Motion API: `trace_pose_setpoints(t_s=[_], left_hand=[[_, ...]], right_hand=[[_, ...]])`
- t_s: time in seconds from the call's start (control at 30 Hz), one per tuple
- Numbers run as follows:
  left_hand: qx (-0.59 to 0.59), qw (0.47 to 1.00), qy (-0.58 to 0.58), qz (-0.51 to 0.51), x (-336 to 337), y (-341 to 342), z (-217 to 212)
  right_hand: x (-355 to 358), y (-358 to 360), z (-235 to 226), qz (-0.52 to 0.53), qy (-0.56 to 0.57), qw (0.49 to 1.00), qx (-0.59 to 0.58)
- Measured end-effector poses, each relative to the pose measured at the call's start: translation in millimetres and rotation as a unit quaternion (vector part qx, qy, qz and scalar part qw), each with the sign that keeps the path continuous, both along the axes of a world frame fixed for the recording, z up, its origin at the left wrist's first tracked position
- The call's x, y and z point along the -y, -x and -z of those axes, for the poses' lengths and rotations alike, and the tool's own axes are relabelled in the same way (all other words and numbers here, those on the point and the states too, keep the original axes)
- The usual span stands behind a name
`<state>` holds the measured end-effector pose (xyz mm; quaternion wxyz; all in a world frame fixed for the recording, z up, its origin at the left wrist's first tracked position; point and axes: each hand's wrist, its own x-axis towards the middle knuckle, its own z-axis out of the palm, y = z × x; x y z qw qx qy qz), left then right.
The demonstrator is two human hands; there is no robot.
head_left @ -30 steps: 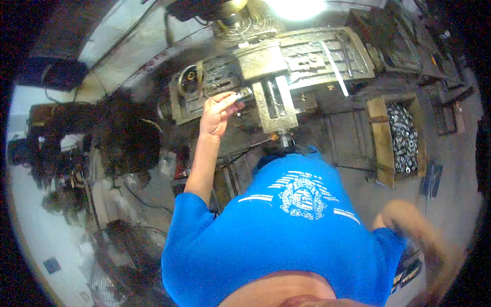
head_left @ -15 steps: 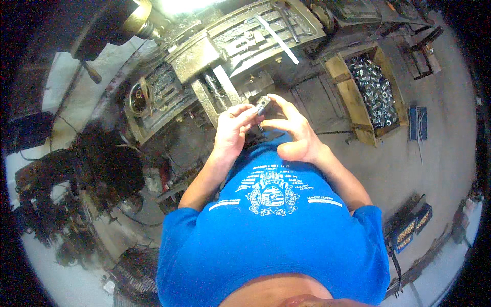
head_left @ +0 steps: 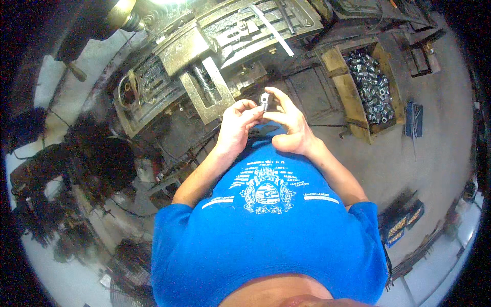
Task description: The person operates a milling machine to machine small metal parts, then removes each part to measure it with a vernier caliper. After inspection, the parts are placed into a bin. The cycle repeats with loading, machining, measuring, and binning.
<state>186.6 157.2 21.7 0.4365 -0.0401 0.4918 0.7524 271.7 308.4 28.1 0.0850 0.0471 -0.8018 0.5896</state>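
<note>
Metal, small and grey: a short block-shaped part (head_left: pixel 264 100) with a dark hole in its face is held up in front of the person's chest, just below the machine vise (head_left: pixel 202 77), which serves as the landmark for this entry. Head view only. Left hand (head_left: pixel 236 128) sits below and slightly right of the vise, fingers curled, fingertips pressed against the left side of the part; its grip is pinching the part. Right hand (head_left: pixel 290 125) lies farther right of the vise, thumb and forefinger closed on the part's right side and top, so both hands pinch the same piece between them, fingertips touching or nearly so. Part is clear of the vise, not resting on anything. Vise itself: brass-coloured, jaws standing apart with a screw visible in the gap, mounted on the slotted machine table (head_left: pixel 255 28) that runs up and right from it. A flat metal strip (head_left: pixel 271 28) lies across that table, well right of the vise. Further right of the vise, well apart, a wooden crate (head_left: pixel 340 71) holds a heap of shiny metal pieces (head_left: pixel 373 87). Below the vise, blue shirt (head_left: pixel 266 230) fills the lower frame. Concrete floor (head_left: pixel 440 143) far right of the vise.
</note>
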Motion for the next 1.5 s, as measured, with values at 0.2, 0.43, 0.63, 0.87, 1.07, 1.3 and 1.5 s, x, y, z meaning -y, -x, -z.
trace_pose_setpoints(t_s=[0.2, 0.43, 0.63, 0.87, 1.07, 1.3, 1.5], left_hand=[[-0.010, 1.000, -0.004, 0.007, -2, 0, 2], [-0.035, 0.999, 0.026, 0.019, -2, 0, 3], [-0.069, 0.997, 0.035, 0.021, -4, 0, 2], [-0.083, 0.994, 0.046, 0.046, -5, 0, 6], [-0.073, 0.995, 0.033, 0.052, -6, 1, 7], [-0.072, 0.995, 0.014, 0.065, -5, 2, 2], [-0.093, 0.993, 0.024, 0.068, -5, 1, 2]], right_hand=[[-2, 0, 7, 0.002, 0.018, 1.000, -0.008], [-4, 0, 9, -0.010, 0.025, 1.000, -0.007], [-8, 2, 10, -0.027, 0.018, 0.999, -0.012], [-9, 2, 18, -0.023, 0.049, 0.998, -0.016], [-8, 0, 20, -0.021, 0.066, 0.997, -0.012], [-11, 1, 2, -0.021, -0.061, 0.997, -0.034], [-10, -1, 10, -0.014, 0.030, 0.999, -0.020]])
